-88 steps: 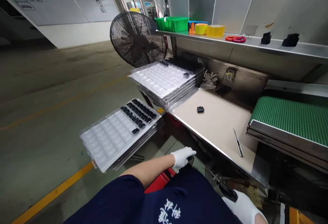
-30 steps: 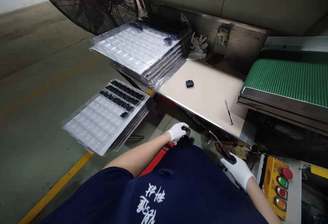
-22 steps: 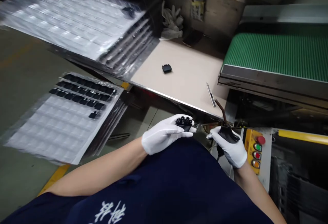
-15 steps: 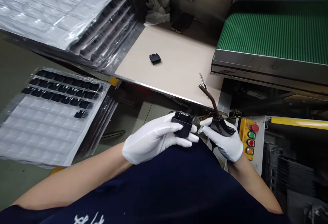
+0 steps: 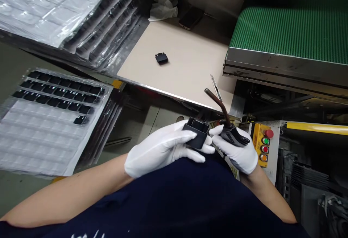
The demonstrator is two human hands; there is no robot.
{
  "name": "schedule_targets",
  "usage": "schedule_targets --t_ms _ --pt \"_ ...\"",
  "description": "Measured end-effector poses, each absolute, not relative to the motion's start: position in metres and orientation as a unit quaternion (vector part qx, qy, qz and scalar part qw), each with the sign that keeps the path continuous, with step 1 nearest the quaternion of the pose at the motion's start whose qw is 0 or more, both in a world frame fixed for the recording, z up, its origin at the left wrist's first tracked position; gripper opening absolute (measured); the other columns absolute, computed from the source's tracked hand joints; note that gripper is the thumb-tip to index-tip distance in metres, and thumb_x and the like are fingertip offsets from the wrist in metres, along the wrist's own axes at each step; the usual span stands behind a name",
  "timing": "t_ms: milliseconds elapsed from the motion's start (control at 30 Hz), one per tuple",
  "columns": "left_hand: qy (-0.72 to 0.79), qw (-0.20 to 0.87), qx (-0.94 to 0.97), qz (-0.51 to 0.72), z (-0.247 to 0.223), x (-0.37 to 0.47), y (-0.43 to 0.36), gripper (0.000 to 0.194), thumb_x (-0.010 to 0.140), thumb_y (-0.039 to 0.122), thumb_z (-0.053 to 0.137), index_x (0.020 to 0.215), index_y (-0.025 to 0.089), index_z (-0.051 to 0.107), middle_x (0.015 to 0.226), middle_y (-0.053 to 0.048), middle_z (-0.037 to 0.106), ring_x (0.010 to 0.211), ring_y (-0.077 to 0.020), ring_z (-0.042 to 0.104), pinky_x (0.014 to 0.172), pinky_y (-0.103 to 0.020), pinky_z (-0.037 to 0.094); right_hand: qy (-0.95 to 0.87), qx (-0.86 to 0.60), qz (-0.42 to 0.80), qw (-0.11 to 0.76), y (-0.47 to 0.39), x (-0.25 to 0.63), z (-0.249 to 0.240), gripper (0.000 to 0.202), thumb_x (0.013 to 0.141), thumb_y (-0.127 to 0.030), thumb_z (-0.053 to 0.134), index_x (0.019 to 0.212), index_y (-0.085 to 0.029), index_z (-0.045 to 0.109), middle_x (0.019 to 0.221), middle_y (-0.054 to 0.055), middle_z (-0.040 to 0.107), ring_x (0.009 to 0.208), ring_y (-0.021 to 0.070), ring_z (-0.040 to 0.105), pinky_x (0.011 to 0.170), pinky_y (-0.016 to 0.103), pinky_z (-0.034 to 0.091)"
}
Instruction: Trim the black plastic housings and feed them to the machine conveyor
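My left hand [image 5: 165, 145], in a white glove, holds a black plastic part [image 5: 196, 134] between thumb and fingers in front of my body. The part is boxy, and its notched end faces away from me. Close beside it on the right, my gloved right hand [image 5: 237, 151] grips a black-handled torch [image 5: 231, 134]. Its bent brown metal tube points up and to the left, away from the part. No flame shows at the tip. Another black plastic part [image 5: 162, 58] lies on the beige tabletop [image 5: 182, 78], with a utility knife [image 5: 216, 87] near the right edge.
Stacked clear trays [image 5: 89, 20] stand at the upper left. A lower tray stack [image 5: 40, 136] holds rows of black parts. On the right are a green conveyor belt [image 5: 288, 27] and a yellow button box [image 5: 262, 145]. A phone [image 5: 191, 17] and crumpled white gloves [image 5: 164, 2] lie at the back.
The view has shifted slightly. My left hand has tilted the black part a little and stays closed on it. In my right hand, the torch's tube leans farther left.
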State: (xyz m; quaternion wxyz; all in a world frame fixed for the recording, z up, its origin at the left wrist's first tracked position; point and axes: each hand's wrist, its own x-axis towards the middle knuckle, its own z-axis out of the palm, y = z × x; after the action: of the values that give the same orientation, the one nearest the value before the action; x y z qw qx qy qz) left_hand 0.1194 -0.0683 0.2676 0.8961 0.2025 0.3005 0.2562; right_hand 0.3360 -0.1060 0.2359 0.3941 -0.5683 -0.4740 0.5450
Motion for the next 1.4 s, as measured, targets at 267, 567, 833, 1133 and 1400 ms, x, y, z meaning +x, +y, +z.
schedule_targets --t_ms 267,567,833,1133,1400 --pt "0.326 0.882 0.227 0.255 0.266 0.122 -0.069 0.023 0.096 0.019 0.056 0.117 0.011 0.058 0.112 -0.016 0.072 0.106 -0.0301 0.071 0.079 -0.031 0.064 -0.466 -0.567 0.559 0.386 -0.102 0.329 0.238 0.012 0.080 -0.031 0.079 0.089 -0.024 0.077 0.085 -0.001 0.076 0.080 0.0159 0.071 0.076 0.026 0.058" --pt "0.338 0.865 0.222 0.298 0.259 0.123 -0.073 0.011 0.097 0.020 0.057 0.107 0.016 0.060 0.122 -0.010 0.070 0.111 -0.0286 0.069 0.090 -0.036 0.062 -0.452 -0.573 0.560 0.393 -0.098 0.327 0.229 0.017 0.077 -0.032 0.082 0.092 -0.024 0.076 0.092 0.000 0.077 0.087 0.0174 0.072 0.083 0.028 0.058" --pt "0.356 0.854 0.252 0.283 0.266 0.121 -0.074 0.019 0.096 0.025 0.059 0.112 0.015 0.061 0.125 -0.012 0.068 0.112 -0.0273 0.068 0.085 -0.031 0.064 -0.483 -0.544 0.539 0.425 -0.101 0.329 0.239 0.016 0.082 -0.026 0.078 0.098 -0.026 0.076 0.099 -0.001 0.077 0.092 0.0177 0.072 0.087 0.029 0.058" --pt "0.416 0.815 0.312 0.255 0.257 0.118 -0.073 0.027 0.094 0.031 0.062 0.117 0.016 0.058 0.133 -0.013 0.062 0.112 -0.0295 0.067 0.084 -0.036 0.064 -0.544 -0.541 0.525 0.369 -0.093 0.325 0.245 0.021 0.079 -0.025 0.076 0.100 -0.020 0.075 0.096 0.003 0.076 0.085 0.0194 0.071 0.083 0.033 0.058" --pt "0.454 0.736 0.282 0.415 0.256 0.113 -0.070 0.028 0.091 0.031 0.066 0.114 0.016 0.058 0.122 -0.013 0.066 0.118 -0.0329 0.064 0.086 -0.039 0.062 -0.465 -0.596 0.515 0.404 -0.086 0.326 0.231 0.026 0.081 -0.031 0.076 0.104 -0.020 0.073 0.078 0.001 0.072 0.072 0.0170 0.065 0.072 0.033 0.054"
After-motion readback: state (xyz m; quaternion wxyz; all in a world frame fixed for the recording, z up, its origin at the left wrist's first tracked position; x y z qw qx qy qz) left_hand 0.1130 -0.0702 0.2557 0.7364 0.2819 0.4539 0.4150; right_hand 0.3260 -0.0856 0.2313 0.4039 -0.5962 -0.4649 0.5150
